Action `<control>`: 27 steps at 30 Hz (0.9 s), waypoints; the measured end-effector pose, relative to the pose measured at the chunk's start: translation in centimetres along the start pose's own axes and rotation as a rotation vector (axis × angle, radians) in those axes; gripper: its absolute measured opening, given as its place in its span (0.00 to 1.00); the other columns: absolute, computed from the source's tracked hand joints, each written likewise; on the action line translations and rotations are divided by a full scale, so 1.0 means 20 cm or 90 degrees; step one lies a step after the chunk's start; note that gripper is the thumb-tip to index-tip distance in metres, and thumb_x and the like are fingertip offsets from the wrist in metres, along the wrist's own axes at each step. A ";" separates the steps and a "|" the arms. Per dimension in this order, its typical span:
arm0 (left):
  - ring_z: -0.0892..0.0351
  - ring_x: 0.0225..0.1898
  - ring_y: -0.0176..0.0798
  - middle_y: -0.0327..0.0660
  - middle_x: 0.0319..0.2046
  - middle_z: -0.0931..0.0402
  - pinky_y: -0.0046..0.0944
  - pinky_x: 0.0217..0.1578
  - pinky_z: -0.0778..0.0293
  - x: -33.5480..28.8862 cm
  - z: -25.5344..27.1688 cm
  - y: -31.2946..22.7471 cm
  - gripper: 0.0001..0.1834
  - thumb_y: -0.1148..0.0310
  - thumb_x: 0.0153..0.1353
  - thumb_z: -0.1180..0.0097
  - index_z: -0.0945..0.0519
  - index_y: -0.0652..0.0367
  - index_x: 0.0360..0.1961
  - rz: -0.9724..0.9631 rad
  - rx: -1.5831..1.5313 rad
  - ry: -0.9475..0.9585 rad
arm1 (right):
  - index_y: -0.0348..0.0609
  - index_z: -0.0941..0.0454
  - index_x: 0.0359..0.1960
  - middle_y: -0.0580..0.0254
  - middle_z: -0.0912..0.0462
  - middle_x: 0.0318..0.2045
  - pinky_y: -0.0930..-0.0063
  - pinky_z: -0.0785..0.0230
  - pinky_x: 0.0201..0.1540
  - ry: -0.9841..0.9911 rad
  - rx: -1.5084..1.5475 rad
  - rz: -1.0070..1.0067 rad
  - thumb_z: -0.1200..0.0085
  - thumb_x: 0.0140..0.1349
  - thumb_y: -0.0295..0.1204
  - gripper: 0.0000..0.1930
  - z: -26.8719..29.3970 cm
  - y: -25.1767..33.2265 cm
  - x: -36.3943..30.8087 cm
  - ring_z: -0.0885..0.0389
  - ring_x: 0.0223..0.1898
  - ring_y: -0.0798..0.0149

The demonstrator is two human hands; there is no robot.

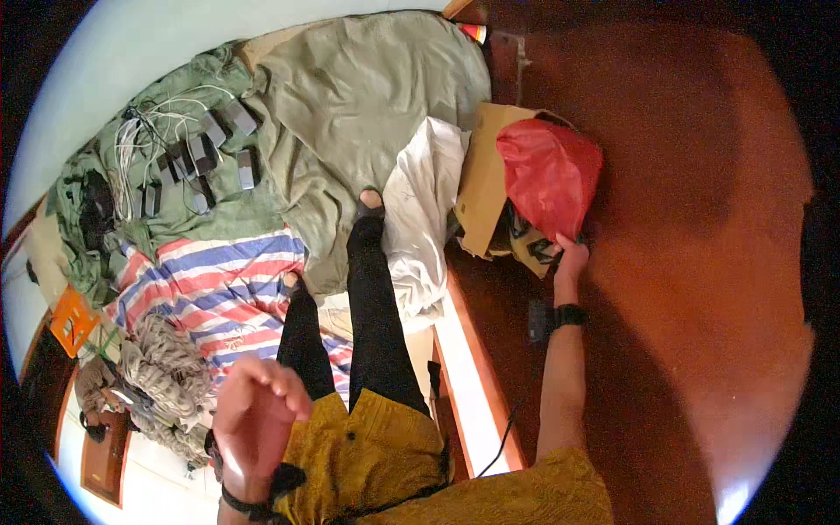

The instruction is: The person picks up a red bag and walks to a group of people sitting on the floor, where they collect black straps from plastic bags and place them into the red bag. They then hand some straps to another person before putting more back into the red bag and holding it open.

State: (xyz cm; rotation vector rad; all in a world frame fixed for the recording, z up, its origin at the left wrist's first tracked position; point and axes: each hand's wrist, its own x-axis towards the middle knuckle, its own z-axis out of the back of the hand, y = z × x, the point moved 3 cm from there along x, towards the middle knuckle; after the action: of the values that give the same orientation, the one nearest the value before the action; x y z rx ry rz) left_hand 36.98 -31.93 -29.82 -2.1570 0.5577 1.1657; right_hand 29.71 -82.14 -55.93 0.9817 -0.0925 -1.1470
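At the right, my right hand grips the lower edge of a red plastic bag. The bag bulges out of an open cardboard box, and what is inside it cannot be seen. Dark, crumpled plastic shows in the box below the bag. My left hand is raised in front of my lap, fingers loosely curled and nothing visible in them. A dark band circles each wrist.
Several black power adapters with tangled white cables lie on a green cloth. Beside my legs are a striped sheet and a white cloth. Crumpled grey fabric and an orange plastic piece sit at the left.
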 end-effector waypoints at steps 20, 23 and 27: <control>0.27 0.38 0.35 0.41 0.37 0.27 0.33 0.39 0.30 0.01 0.50 0.22 0.17 0.68 0.55 0.52 0.32 0.65 0.44 0.044 0.212 -0.127 | 0.44 0.28 0.26 0.64 0.29 0.18 0.70 0.37 0.26 0.820 -0.253 0.733 0.47 0.39 0.31 0.10 -0.59 0.98 -2.09 0.27 0.22 0.63; 0.26 0.38 0.38 0.42 0.38 0.27 0.35 0.39 0.29 -0.01 0.68 0.20 0.16 0.70 0.55 0.53 0.32 0.65 0.45 0.119 0.138 -0.148 | 0.42 0.27 0.32 0.61 0.27 0.24 0.65 0.35 0.32 0.801 -0.026 0.576 0.41 0.36 0.35 0.19 -0.56 1.02 -1.95 0.27 0.29 0.57; 0.26 0.39 0.37 0.41 0.39 0.27 0.36 0.40 0.29 -0.07 0.70 0.12 0.17 0.69 0.55 0.52 0.32 0.64 0.45 0.075 0.114 -0.160 | 0.42 0.29 0.42 0.54 0.28 0.39 0.67 0.39 0.48 0.557 -0.205 0.484 0.37 0.32 0.31 0.28 -0.51 1.06 -1.61 0.31 0.44 0.53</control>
State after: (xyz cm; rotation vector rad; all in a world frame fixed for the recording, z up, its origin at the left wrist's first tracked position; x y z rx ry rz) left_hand 26.46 -23.92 -35.30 -1.8144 0.6561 1.3717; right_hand 35.71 -49.14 -34.34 0.9543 0.3850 0.0174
